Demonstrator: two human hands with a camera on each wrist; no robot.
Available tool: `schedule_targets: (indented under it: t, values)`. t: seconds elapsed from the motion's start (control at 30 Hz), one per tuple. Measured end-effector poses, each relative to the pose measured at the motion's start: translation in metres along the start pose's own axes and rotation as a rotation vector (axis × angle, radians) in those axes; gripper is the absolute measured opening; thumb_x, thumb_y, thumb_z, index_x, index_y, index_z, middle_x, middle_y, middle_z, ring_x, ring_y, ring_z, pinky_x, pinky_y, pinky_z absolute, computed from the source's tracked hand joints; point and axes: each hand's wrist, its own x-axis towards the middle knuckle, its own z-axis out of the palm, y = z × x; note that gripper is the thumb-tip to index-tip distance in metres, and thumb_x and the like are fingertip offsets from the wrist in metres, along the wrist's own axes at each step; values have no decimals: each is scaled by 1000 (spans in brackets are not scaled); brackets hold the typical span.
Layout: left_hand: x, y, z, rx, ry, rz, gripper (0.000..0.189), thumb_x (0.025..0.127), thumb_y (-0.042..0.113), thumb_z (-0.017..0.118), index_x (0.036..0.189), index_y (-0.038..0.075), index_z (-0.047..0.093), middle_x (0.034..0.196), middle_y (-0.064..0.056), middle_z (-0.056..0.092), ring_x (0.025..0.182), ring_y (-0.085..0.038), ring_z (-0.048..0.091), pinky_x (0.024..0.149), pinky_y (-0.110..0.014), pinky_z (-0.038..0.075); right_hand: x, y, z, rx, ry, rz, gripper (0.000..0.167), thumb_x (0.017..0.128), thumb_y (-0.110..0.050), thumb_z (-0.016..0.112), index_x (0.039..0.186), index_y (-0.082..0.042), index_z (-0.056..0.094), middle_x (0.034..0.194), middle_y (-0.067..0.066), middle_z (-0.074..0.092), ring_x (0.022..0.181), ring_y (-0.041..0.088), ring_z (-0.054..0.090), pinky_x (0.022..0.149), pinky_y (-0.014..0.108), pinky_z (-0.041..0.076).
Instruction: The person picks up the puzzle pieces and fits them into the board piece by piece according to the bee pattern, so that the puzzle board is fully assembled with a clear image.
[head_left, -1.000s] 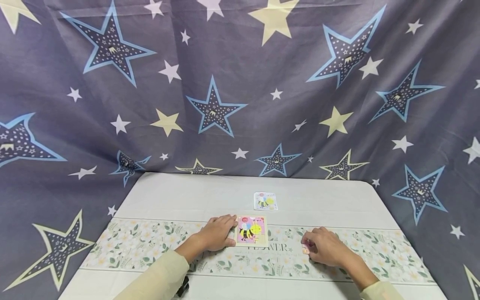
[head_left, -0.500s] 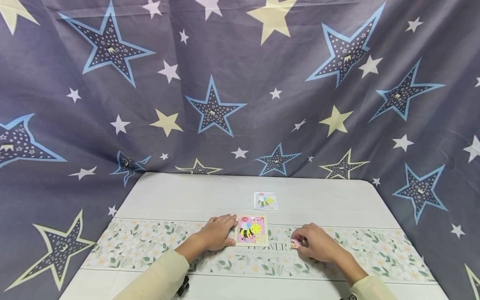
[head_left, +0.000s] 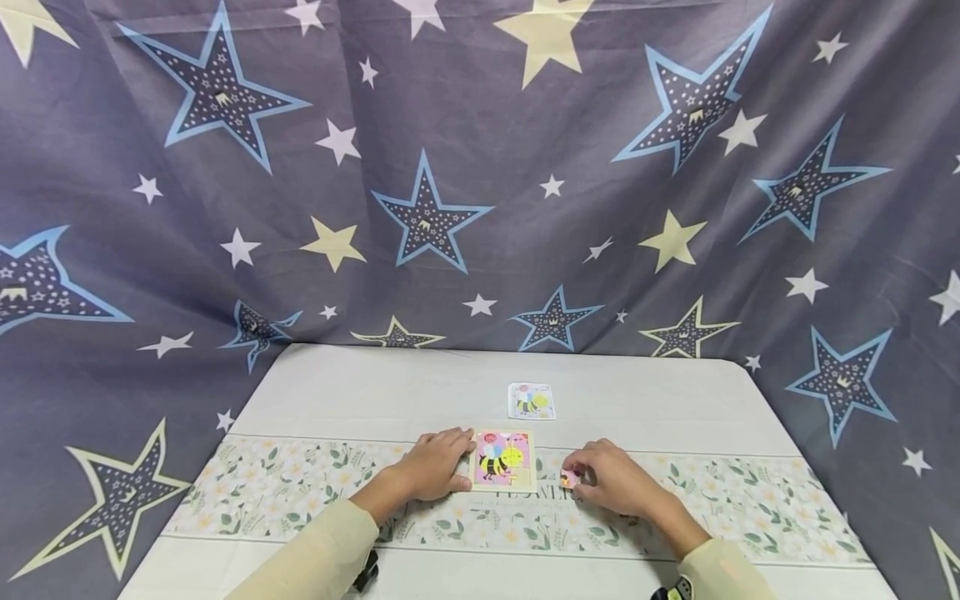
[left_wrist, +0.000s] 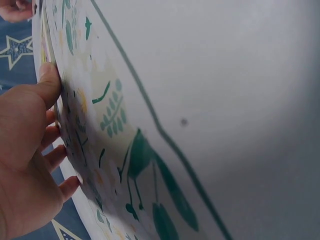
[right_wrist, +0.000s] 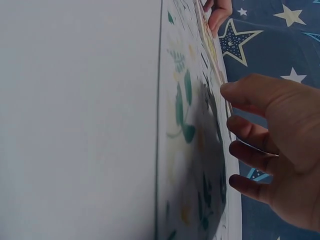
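Note:
A square bee jigsaw puzzle (head_left: 501, 457) in a pale frame lies on the floral band of the table. My left hand (head_left: 433, 468) rests at its left edge, thumb and fingers extended; in the left wrist view the thumb of that hand (left_wrist: 25, 130) touches the frame's edge. To the right of the puzzle, my right hand (head_left: 609, 477) pinches a small pink puzzle piece (head_left: 570, 479) between thumb and fingers, just above or on the cloth. From the right wrist view, the right hand (right_wrist: 280, 145) hides the piece.
Behind the puzzle lies a paper card (head_left: 531, 402) with a matching bee picture. The white table (head_left: 360, 392) has a printed floral strip across it. A star-patterned curtain (head_left: 480, 225) hangs around the back and sides.
My right hand has moved left toward the puzzle, carrying the pink puzzle piece. My left hand, the puzzle and the card have stayed in place.

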Motion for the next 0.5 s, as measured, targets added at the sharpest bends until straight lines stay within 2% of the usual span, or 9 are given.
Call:
schedule_targets:
  t: [0.13,0.33,0.5]
  values:
    - [0,-1,1,-3,0,3,68,94,53,65,147,12,50,162,-11,41,150,-32,38,117,-57,37,6,-4,4,-12,-11,3,25,85,-27,80,110,-24,76,91,-17,64,91,5,54,81,31,48]
    - [0,0,1,-1,-1,1,69,94,53,65,147,12,50,162,-11,41,150,-32,38,117,-56,37,12,-11,6,-9,-1,-40,24,85,-27,80,109,-24,76,91,-14,66,89,6,54,78,30,47]
    - [-1,0,0,-7,-2,-1,68,94,52,65,147,12,51,162,-11,41,150,-32,38,117,-57,36,17,-17,7,-9,3,-79,26,85,-28,81,110,-23,77,93,-14,68,91,7,57,83,33,50]
